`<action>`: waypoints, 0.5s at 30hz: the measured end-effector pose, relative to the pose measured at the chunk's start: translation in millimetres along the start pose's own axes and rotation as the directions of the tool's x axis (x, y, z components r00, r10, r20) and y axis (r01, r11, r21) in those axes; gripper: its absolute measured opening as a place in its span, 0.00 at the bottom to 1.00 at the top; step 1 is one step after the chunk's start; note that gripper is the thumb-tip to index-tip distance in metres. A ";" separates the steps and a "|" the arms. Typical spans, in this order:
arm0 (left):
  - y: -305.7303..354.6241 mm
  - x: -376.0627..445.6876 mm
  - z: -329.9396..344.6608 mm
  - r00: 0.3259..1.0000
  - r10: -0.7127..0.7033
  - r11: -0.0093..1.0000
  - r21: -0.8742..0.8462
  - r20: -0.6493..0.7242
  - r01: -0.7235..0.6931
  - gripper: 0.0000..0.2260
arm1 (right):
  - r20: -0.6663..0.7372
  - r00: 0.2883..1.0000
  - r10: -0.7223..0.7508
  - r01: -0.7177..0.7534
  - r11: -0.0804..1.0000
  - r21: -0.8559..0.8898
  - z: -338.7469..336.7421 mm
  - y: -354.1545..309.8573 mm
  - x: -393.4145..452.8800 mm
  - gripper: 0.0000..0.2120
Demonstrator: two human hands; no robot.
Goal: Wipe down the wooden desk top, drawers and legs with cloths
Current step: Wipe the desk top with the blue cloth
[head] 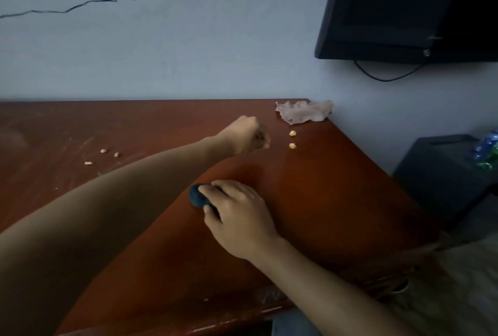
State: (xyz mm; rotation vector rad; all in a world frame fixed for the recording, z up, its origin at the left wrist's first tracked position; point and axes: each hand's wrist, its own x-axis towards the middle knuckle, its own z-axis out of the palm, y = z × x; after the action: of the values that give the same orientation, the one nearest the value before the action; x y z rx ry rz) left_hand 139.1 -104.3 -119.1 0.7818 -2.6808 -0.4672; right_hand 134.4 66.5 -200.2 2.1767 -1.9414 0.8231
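Note:
The reddish-brown wooden desk top [336,187] fills the middle of the view. My right hand [239,217] rests on it near the centre, closed around a small dark blue cloth [198,196] pressed to the wood. My left hand [249,134] reaches across to the far right part of the desk, fingers curled into a fist; whether it holds anything is hidden. Two yellowish crumbs [292,139] lie just right of that fist. A crumpled pale cloth [303,112] sits at the far right corner against the wall.
More crumbs [109,153] and dusty streaks mark the left part of the desk. A dark screen [404,6] hangs on the wall at upper right with a cable below it. A dark box [444,174] stands beside the desk's right edge.

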 end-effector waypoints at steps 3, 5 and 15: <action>-5.1 8.5 6.4 0.998 -0.045 0.997 -0.059 -0.034 0.043 0.04 | 0.001 1.000 -0.002 0.002 1.000 0.019 -0.2 0.5 0.2 0.19; -15.1 1.7 5.3 0.990 -0.116 0.986 -0.131 -0.076 0.106 0.04 | 0.002 1.000 -0.002 0.002 0.999 0.033 -0.8 1.9 1.3 0.19; -32.8 -139.5 -25.3 0.939 -0.225 0.974 -0.079 -0.260 0.212 0.09 | 0.092 0.994 -0.052 0.045 0.997 0.070 -6.5 5.1 8.8 0.19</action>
State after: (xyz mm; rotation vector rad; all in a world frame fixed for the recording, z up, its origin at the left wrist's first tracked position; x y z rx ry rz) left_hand 275.8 -57.9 -137.0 1.0544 -2.3359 -0.4428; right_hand 127.8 60.6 -192.0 2.3317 -1.9210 0.8040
